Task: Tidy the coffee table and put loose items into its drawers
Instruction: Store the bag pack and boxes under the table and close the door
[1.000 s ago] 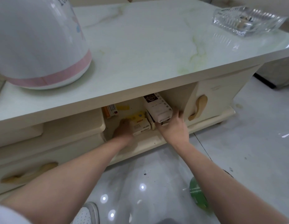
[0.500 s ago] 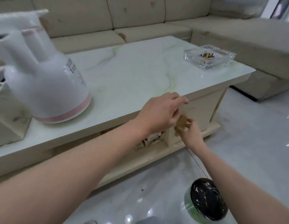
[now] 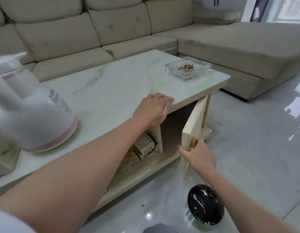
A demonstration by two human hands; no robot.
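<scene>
Coffee table (image 3: pixel 122 84) door (image 3: pixel 194 121) now ajar, left hand (image 3: pixel 152 110) shifted onto tabletop

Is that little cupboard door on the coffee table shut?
No, the cupboard door stands swung open, with the right hand gripping its lower edge by the handle and the dark compartment showing behind it.

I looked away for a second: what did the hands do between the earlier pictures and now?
Both hands left the boxes in the open compartment. The left hand came up and now rests on the tabletop edge. The right hand took hold of the door by its handle and swung it open. The boxes, jug and ashtray stayed put.
</scene>
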